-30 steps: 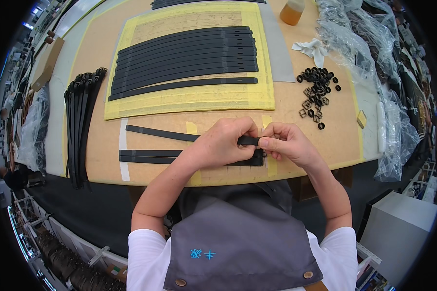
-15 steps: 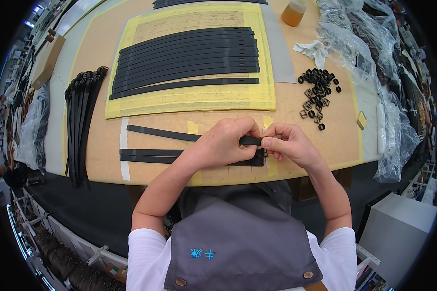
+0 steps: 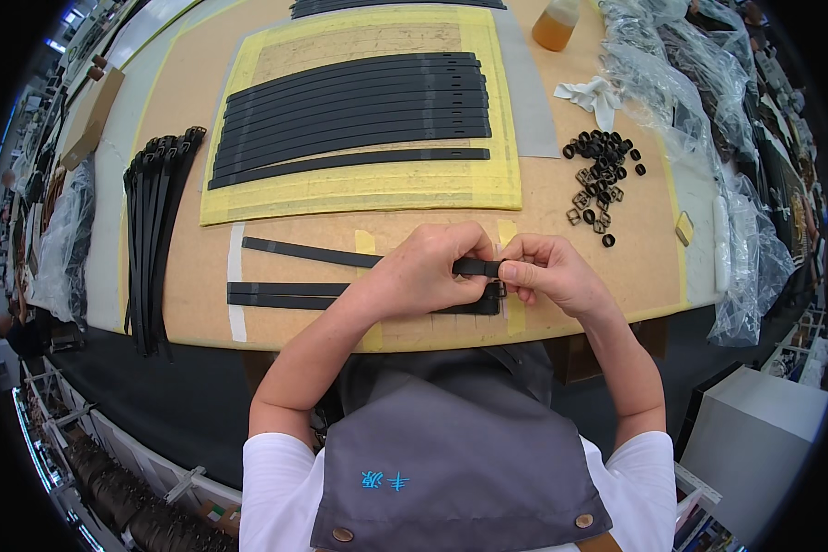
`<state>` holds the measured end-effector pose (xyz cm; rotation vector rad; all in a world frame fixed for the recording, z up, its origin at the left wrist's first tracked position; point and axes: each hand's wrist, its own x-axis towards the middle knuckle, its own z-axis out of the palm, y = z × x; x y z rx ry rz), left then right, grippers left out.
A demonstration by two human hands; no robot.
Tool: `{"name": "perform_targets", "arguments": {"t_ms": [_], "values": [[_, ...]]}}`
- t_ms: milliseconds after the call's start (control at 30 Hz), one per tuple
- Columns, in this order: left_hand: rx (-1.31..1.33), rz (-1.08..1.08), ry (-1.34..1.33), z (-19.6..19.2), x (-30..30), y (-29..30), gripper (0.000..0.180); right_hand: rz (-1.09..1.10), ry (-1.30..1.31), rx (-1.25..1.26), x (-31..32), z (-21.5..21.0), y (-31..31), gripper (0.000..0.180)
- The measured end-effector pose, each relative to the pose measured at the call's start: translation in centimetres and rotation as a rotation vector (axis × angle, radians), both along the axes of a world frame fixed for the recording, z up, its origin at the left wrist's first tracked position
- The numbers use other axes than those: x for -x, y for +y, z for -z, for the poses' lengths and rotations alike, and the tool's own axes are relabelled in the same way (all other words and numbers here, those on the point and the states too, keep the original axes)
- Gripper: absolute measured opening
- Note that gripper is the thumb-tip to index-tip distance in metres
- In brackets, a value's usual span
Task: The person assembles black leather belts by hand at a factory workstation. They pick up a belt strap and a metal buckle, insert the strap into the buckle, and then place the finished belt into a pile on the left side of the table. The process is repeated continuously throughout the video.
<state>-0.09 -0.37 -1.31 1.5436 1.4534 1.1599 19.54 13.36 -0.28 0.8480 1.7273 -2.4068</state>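
A black belt strap lies slanted near the table's front edge, its right end lifted between my hands. My left hand is closed around the strap a little way from that end. With thumb and fingers, my right hand pinches the strap's tip; whatever else sits in that pinch is hidden. Just nearer to me lie two more black belts side by side, partly covered by my left hand and forearm. A dark buckle shows at their right end, under my hands.
Several slotted black straps lie on a yellow mat. Buckled belts are bundled at left. Black loops and metal buckles are heaped at right, near a white cloth, a bottle of amber liquid and clear plastic.
My right fingers have shifted very slightly to the right along the strap's end. Both hands otherwise keep their hold, and the other things stay where they were.
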Motion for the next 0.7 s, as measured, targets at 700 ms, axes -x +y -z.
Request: {"name": "perform_targets", "arguments": {"t_ms": [700], "values": [[-0.026,0.001,0.015,0.04,-0.04,-0.05,0.021,0.042,-0.027,-0.082,0.30,-0.19,-0.70,0.027]]}}
